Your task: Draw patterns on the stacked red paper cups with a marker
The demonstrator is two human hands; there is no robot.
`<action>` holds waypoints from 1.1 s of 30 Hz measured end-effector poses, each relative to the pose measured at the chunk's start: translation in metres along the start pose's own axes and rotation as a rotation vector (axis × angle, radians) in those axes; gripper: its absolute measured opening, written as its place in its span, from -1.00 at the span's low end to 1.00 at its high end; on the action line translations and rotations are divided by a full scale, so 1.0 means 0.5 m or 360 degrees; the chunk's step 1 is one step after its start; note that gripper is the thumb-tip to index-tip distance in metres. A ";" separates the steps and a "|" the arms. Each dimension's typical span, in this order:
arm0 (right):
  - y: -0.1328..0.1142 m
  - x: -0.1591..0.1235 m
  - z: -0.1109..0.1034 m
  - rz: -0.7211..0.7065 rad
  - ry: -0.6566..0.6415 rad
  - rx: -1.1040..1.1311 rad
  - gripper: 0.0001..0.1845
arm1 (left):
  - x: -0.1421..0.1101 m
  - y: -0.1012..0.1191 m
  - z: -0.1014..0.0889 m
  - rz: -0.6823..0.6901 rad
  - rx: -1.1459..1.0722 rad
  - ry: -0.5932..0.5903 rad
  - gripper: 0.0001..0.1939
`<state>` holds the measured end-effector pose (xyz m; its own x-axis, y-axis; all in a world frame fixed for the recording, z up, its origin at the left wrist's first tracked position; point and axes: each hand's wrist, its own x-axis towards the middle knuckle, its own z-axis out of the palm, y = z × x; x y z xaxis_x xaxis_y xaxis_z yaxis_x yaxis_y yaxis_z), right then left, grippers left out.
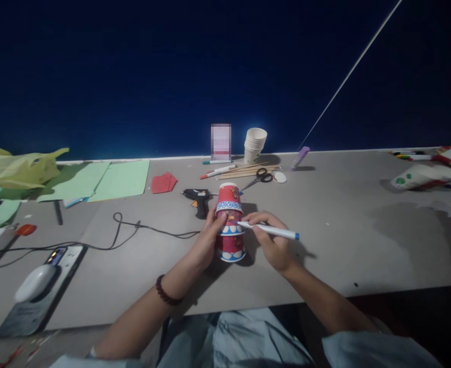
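Red paper cups [232,215], qty three, w/ blue-and-white banding at wide rims, stacked one into another on grey table [344,230], narrow ends pointing away; upright or lying, can't tell. Left hand [207,240]: wrapped round left side of stack, steadying same. Right hand [274,248]: curled pen-fashion round white marker [287,233] w/ blue end, tip at middle one; contact unconfirmed. Status, as judged: marking in progress, prob. mid-job. Done: stacking, plus colour on all three; printed or hand-drawn, unclear. Left: prob. some detail on middle one; full extent n/a from this view. Also noted, lying unheld behind stack: black glue gun [200,204], scissors [257,179], wooden sticks [244,172]. Standing farther back: white paper cups [255,145], nested, approx. plain, apparently unworked.
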<state>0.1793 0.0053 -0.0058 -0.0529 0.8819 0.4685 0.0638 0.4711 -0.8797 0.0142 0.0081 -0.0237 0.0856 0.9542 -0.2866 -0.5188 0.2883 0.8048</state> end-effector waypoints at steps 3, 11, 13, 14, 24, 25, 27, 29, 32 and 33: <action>0.000 0.001 0.000 0.0020 0.0006 0.0014 -0.87 | 0.000 0.001 0.000 -0.0014 -0.0001 0.0003 -0.38; 0.003 -0.001 0.000 0.0022 -0.0002 0.0087 -0.86 | -0.001 0.003 0.003 0.0007 0.0004 0.0015 -0.39; 0.002 -0.001 0.000 0.0026 0.0009 0.0097 -0.87 | -0.001 0.003 0.001 -0.0001 0.0020 0.0006 -0.39; 0.002 -0.001 0.000 0.0026 0.0015 0.0096 -0.88 | -0.001 0.002 0.000 -0.0001 0.0027 0.0000 -0.40; 0.000 0.002 -0.001 0.0058 0.0012 0.0061 -0.88 | 0.000 0.003 -0.002 0.0008 0.0027 -0.0020 -0.38; 0.000 0.002 -0.001 0.0067 0.0013 0.0067 -0.88 | 0.000 0.003 -0.001 0.0005 0.0029 -0.0022 -0.38; -0.002 0.002 -0.001 0.0083 0.0019 0.0077 -0.88 | -0.002 0.005 -0.001 -0.0006 0.0030 -0.0020 -0.39; -0.002 0.001 -0.001 0.0096 0.0022 0.0099 -0.88 | -0.003 0.007 0.001 -0.0010 0.0022 -0.0006 -0.39; -0.001 0.000 0.001 0.0102 0.0050 0.0167 -0.89 | -0.004 0.011 0.005 -0.0015 -0.0014 0.0025 -0.41; -0.001 -0.001 0.001 0.0098 0.0069 0.0192 -0.89 | -0.004 0.012 0.006 -0.0018 -0.0031 0.0041 -0.42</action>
<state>0.1787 0.0047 -0.0057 -0.0093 0.9103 0.4139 -0.0546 0.4128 -0.9092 0.0134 0.0080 -0.0166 0.0700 0.9485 -0.3090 -0.5342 0.2972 0.7914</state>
